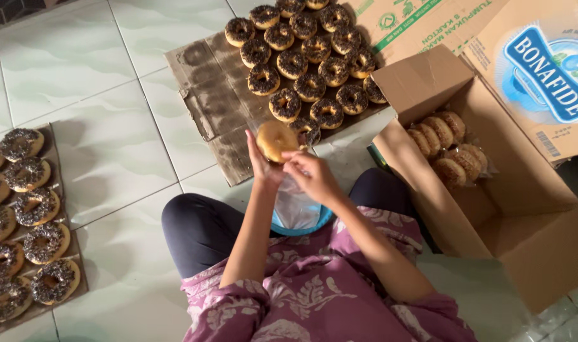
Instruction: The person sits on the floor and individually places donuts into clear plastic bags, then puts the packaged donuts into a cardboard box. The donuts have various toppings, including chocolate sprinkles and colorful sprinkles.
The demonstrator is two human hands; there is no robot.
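My left hand holds a round donut with its plain golden underside facing up. My right hand is right beside it, its fingertips touching the donut's lower edge and pinching the top of a clear plastic bag that hangs down over my lap. Both hands hover just in front of a flat cardboard sheet carrying several donuts topped with chocolate sprinkles.
An open cardboard box at the right holds bagged donuts. At the left, more sprinkled donuts lie on another cardboard sheet. Flattened printed cartons lie at the top right, and pale tiled floor lies between.
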